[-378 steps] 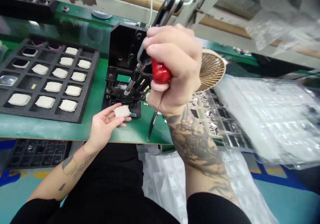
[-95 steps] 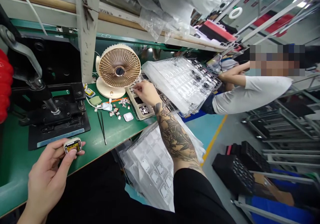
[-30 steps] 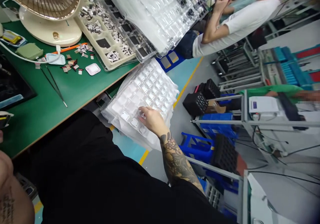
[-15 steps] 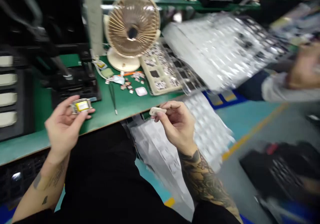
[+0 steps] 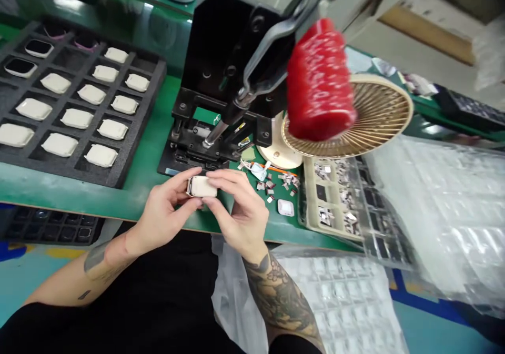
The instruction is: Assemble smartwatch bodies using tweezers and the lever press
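Note:
Both hands meet over the front of the green bench, close to a black hand press (image 5: 221,117). Between the fingertips of my left hand (image 5: 162,211) is a small smartwatch case (image 5: 190,186), its dark inner edge showing at the left. My right hand (image 5: 245,213) grips a cream back cover (image 5: 204,186), which lies over the case. Whether the cover sits fully flush cannot be seen. Fingers and thumbs of both hands are pinched around the two parts.
A dark foam tray (image 5: 136,133) holds several cream watch cases at the left. The press's red handle (image 5: 321,83) juts out in front of a fan (image 5: 371,117). Small parts (image 5: 270,185), a pale cover (image 5: 285,207) and a parts box (image 5: 331,225) lie right, beside clear plastic trays (image 5: 442,212).
My hands have come together from apart. The cream cover now lies over the case, hiding the yellow battery seen before. The view has swung left, bringing the foam tray and red handle into sight.

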Available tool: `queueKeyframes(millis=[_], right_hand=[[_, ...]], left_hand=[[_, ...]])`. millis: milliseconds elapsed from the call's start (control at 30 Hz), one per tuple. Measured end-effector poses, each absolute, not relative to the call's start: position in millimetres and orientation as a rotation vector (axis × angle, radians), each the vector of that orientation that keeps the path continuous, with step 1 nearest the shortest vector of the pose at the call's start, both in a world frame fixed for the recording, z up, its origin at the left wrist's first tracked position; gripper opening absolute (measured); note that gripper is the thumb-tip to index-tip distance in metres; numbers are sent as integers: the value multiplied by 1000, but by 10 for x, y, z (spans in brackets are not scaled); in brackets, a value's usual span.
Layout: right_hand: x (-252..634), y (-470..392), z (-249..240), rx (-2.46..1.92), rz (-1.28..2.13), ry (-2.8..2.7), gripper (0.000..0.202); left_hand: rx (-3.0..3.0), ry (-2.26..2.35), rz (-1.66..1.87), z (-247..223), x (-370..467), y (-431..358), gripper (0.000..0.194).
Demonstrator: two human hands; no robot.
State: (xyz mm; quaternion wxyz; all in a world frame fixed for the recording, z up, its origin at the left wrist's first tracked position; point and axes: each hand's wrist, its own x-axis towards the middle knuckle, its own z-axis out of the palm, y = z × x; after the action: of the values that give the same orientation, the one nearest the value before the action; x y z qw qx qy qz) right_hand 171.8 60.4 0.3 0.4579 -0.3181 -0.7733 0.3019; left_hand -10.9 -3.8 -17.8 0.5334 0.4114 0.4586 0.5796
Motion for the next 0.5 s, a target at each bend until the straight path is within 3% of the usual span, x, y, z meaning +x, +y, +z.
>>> queueKeyframes(millis=[100, 267, 400, 500], right_hand=[[1703, 605, -23, -776, 762, -1961, 30], [1777, 597, -59, -860, 875, -1869, 39], [1784, 599, -51, -869, 957, -1869, 17], [1739, 538, -28, -845, 904, -1854, 10]], left_hand=[[1022, 1049, 1393, -174, -132, -48, 53], [1011, 1028, 1473, -140, -130, -25, 31], [1083, 1026, 1416, -138, -149, -28, 38], [1242, 1101, 1430, -176, -168, -66, 28]])
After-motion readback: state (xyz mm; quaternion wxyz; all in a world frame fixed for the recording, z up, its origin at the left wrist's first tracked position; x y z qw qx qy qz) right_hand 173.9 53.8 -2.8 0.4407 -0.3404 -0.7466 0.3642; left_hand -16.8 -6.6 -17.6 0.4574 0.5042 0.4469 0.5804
